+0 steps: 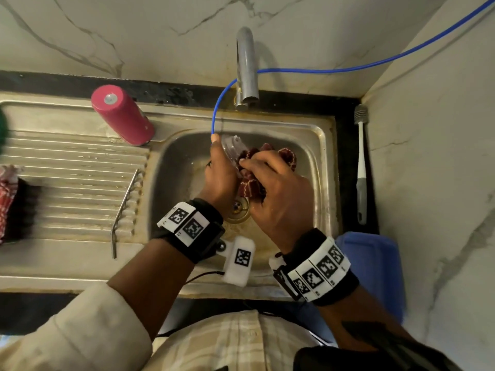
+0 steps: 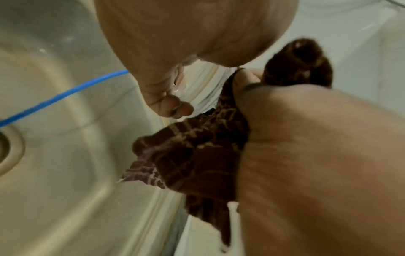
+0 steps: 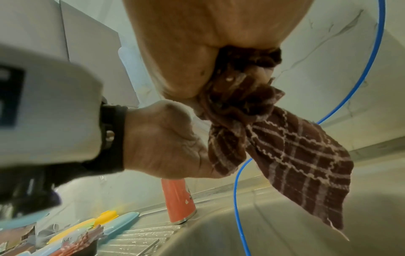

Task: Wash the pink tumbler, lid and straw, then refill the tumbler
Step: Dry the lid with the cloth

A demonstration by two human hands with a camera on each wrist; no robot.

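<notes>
Over the sink basin point(image 1: 176, 167) my left hand point(image 1: 221, 172) holds the clear lid point(image 1: 233, 148), seen whitish in the left wrist view point(image 2: 206, 90). My right hand point(image 1: 278, 188) grips a dark red checked cloth point(image 1: 250, 184) and presses it against the lid; the cloth hangs down in both wrist views point(image 2: 197, 155) point(image 3: 295, 155). The pink tumbler point(image 1: 122, 115) stands upside down on the drainboard at the sink's back left point(image 3: 178, 201). A bent metal straw point(image 1: 124, 207) lies on the drainboard ridges.
The tap point(image 1: 246, 68) stands behind the basin with a blue hose point(image 1: 217, 111) hanging into it. A bottle brush point(image 1: 361, 167) lies on the right counter edge. A blue board point(image 1: 375, 269) sits at the front right. Cloth and dark items point(image 1: 13, 202) lie far left.
</notes>
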